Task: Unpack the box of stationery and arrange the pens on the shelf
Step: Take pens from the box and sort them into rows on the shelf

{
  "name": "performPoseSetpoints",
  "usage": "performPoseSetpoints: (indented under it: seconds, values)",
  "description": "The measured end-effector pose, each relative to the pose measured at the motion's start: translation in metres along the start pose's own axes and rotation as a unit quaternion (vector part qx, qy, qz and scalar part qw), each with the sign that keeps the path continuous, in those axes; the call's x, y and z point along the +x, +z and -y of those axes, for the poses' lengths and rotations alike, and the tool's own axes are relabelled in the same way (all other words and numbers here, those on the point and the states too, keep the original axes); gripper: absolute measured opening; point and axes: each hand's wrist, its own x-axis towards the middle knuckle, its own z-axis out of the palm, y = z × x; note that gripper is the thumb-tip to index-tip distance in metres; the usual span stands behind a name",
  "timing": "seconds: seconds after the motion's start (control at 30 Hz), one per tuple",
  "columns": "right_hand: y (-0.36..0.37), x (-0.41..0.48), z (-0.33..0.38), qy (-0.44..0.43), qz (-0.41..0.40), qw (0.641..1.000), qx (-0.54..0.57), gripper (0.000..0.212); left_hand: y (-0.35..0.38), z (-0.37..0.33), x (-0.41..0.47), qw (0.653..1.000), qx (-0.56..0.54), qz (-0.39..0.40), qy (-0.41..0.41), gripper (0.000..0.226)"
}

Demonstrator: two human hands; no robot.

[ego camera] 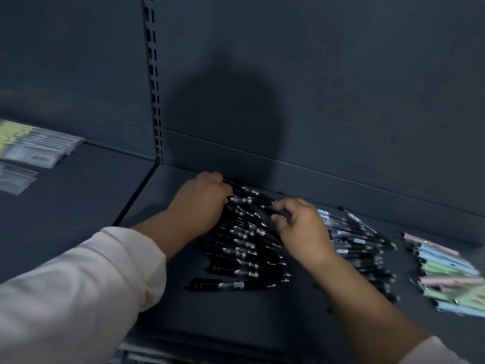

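The black pens (pixel 244 248) lie in a loose stack in the middle of the dark shelf (pixel 210 319). Their long axes run roughly from 9 to 3 o'clock, one pen behind another from the front towards the back panel (pixel 341 101). The narrow ends seem to point to 9 o'clock and the silver clips sit at the 3 o'clock side. The barrels are glossy black with grey bands, though blur hides finer detail.

The left hand (pixel 202 203) is at the pile's 10 o'clock corner, its fingers curled over the ends of the rearmost pens. The right hand (pixel 301 229) is at the 2 o'clock side, with thumb and forefinger pinching one black pen near the top.

The back panel stands just behind the pile at 12 o'clock. At 3 o'clock a second batch, the blue-labelled pens (pixel 359 245), lies just beside it, and the pastel pens (pixel 446 271) lie further right. Bare shelf lies at 6 o'clock up to the front edge, and at 9 o'clock up to the seam below the slotted upright (pixel 153 80). Beyond that, at 9 o'clock, lie clear packets (pixel 36 145).
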Motion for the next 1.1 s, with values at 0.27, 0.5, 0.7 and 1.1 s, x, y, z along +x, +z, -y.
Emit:
performPoseSetpoints:
  seconds: [0.27, 0.5, 0.7, 1.1]
  values:
    - [-0.014, -0.019, -0.023, -0.030, -0.002, 0.999, -0.035, 0.027, 0.000, -0.036, -0.014, 0.994, 0.027, 0.076, -0.068, 0.029]
    - [-0.015, -0.037, -0.012, -0.126, 0.057, 0.990, -0.028, 0.030, -0.030, -0.067, -0.067, 0.983, 0.068, 0.056, -0.163, 0.036]
    - [0.004, -0.060, 0.029, -0.263, 0.115, 0.957, -0.036, 0.038, -0.063, -0.085, -0.148, 0.951, 0.136, 0.033, -0.274, 0.045]
    - [0.048, -0.159, 0.175, -0.456, 0.206, 0.861, -0.091, 0.061, -0.139, -0.077, -0.352, 0.844, 0.216, -0.031, -0.489, 0.056]
